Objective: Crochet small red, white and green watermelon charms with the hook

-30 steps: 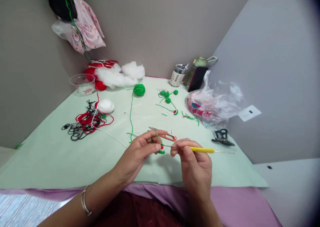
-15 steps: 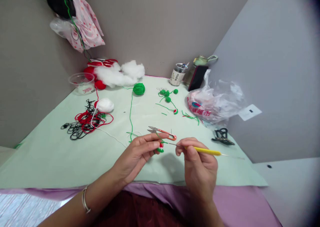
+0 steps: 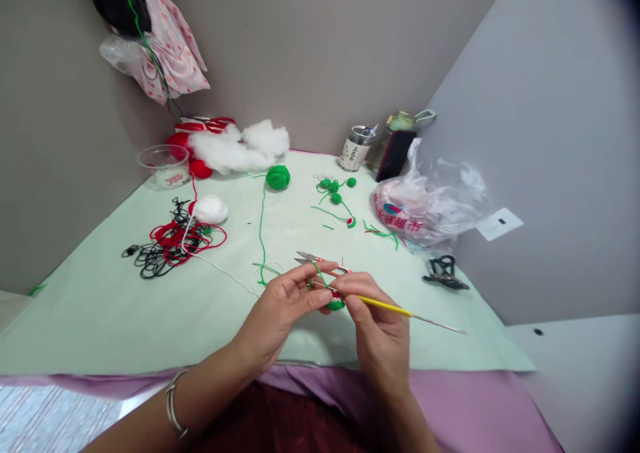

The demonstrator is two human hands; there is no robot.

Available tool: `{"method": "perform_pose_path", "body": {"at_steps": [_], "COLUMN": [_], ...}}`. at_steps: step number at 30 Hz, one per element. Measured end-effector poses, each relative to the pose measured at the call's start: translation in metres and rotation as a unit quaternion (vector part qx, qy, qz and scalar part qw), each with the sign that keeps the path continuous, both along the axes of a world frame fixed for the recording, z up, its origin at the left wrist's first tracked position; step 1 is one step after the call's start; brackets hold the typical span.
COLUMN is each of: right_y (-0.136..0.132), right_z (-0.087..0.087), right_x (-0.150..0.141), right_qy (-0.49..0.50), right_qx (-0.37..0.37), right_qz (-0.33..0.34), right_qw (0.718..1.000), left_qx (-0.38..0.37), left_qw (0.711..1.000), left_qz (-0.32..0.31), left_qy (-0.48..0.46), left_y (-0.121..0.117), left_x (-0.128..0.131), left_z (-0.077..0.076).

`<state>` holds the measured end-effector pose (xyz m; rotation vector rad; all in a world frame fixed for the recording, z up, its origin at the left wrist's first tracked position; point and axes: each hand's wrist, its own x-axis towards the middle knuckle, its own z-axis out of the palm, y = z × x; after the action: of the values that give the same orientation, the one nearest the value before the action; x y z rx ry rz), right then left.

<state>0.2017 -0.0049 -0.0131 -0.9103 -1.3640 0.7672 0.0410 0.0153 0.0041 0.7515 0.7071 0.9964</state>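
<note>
My left hand [image 3: 283,310] pinches a small crocheted piece [image 3: 336,301] in green, white and red, with green yarn [image 3: 320,274] running up over its raised forefinger. Closed around a yellow-handled crochet hook [image 3: 385,304], my right hand [image 3: 377,326] sits close against the left. The hook's tip reaches the yarn by the left fingers; whether it is inside a stitch I cannot tell. Just behind the fingers lie orange-handled thread snips [image 3: 313,258], partly hidden by the hands.
A green yarn ball [image 3: 278,178], a white yarn ball [image 3: 210,210] and tangled black and red cord [image 3: 165,246] lie left. White stuffing [image 3: 240,150] is at the back. Small green crocheted balls [image 3: 336,198], a plastic bag [image 3: 425,206] and a black hair claw [image 3: 445,273] are right.
My right hand has moved left, bringing the hook up to the left fingers. The crocheted piece has shifted slightly right and shows more of its face.
</note>
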Motion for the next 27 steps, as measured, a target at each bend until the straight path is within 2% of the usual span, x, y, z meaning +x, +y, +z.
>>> {"method": "perform_pose_path", "body": {"at_steps": [4, 7, 12, 14, 18, 22, 24, 27], "right_y": [-0.001, -0.001, 0.004, 0.004, 0.002, 0.0, -0.001, 0.0], "right_z": [0.006, 0.008, 0.006, 0.006, 0.007, 0.007, 0.006, 0.005], "right_x": [-0.001, -0.002, -0.003, -0.002, 0.0, -0.002, -0.003, -0.003], "right_qy": [-0.057, -0.05, 0.009, 0.013, -0.033, -0.086, -0.094, -0.091], "right_qx": [0.003, -0.012, -0.056, -0.059, -0.053, -0.026, -0.024, -0.035], "right_qz": [-0.016, -0.048, -0.057, -0.052, -0.054, -0.059, -0.059, -0.064], "right_qw": [0.998, 0.998, 0.997, 0.997, 0.997, 0.994, 0.994, 0.993], "left_qx": [-0.015, 0.015, 0.108, 0.127, 0.125, 0.143, 0.19, 0.281], "left_qw": [1.0, 1.0, 0.989, 0.981, 0.974, 0.973, 0.961, 0.923], "left_qz": [0.005, 0.003, -0.002, 0.014, 0.059, 0.07, 0.081, 0.099], "left_qy": [-0.017, -0.003, 0.101, 0.148, 0.181, 0.169, 0.185, 0.245], "left_y": [0.001, 0.003, 0.005, 0.005, 0.004, 0.002, 0.0, -0.001], "left_x": [0.001, 0.001, -0.008, -0.013, -0.016, -0.011, -0.008, -0.007], "left_z": [0.003, 0.003, 0.0, 0.001, 0.004, 0.003, 0.001, -0.003]}}
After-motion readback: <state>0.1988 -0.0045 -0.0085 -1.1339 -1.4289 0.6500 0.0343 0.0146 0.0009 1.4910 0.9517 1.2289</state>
